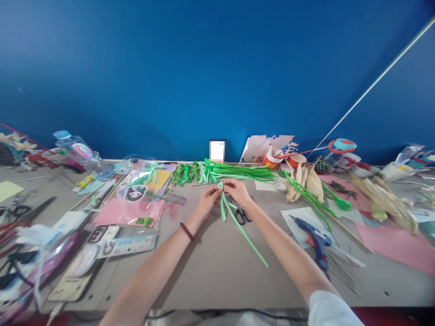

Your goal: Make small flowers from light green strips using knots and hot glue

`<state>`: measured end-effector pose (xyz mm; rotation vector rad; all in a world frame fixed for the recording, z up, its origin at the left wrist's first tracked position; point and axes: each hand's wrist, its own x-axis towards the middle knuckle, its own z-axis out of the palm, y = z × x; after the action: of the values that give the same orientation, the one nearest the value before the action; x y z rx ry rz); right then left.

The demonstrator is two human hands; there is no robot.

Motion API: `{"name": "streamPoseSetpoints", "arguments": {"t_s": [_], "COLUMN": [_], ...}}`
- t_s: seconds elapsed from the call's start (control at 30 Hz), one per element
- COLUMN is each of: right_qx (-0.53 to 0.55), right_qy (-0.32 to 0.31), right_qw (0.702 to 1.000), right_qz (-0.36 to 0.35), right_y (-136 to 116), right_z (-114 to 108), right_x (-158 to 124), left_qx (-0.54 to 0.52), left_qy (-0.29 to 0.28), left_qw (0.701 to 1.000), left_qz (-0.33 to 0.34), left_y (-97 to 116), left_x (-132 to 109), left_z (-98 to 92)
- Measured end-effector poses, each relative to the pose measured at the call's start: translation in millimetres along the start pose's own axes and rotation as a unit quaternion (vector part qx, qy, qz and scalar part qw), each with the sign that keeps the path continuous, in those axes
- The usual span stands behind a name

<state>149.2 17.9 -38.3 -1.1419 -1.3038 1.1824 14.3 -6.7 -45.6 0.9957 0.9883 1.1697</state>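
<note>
My left hand [208, 200] and my right hand [239, 191] meet over the middle of the grey table [217, 267], and both pinch a light green pipe cleaner [238, 222]. Its top is curled into a small loop between my fingertips, and its long ends trail down toward me. A dark bead bracelet [186, 231] sits on my left wrist. Just under my right hand lie black-handled scissors [242, 215]. Behind my hands lies a row of finished green pipe-cleaner pieces [204, 173].
A blue glue gun [316, 239] rests on white paper at the right, with thin wires beside it. Dried husks [306, 181], paper cups [272, 159] and pink paper [394, 240] fill the right side. At the left lie packets, a water bottle [79, 151], scissors and a phone.
</note>
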Motion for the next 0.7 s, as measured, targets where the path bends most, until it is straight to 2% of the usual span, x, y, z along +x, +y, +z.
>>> {"name": "streamPoseSetpoints", "arguments": {"t_s": [0.1,0.3,0.53,0.6,0.7], "right_qx": [-0.006,-0.085,0.030,0.022,-0.042], "right_qy": [0.018,0.038,-0.006,-0.005,0.002], "right_qw": [1.000,0.996,0.999,1.000,0.999], "right_qz": [0.018,-0.017,0.011,0.005,-0.020], "right_y": [2.5,7.0,-0.4,-1.1,-1.3], "right_z": [0.5,1.0,0.7,-0.4,-1.4], "right_x": [1.3,1.4,0.6,1.0,0.4], "left_qx": [0.001,0.008,-0.007,-0.015,-0.020], "left_qy": [0.004,0.014,0.000,-0.005,-0.008], "left_qw": [1.000,0.999,1.000,1.000,1.000], "left_qz": [0.007,0.035,0.010,0.002,-0.002], "left_y": [0.5,-0.2,0.1,0.1,-0.3], "left_x": [-1.3,-2.8,-1.2,-0.4,0.1], "left_z": [1.2,1.3,-1.6,-1.8,-1.6]}}
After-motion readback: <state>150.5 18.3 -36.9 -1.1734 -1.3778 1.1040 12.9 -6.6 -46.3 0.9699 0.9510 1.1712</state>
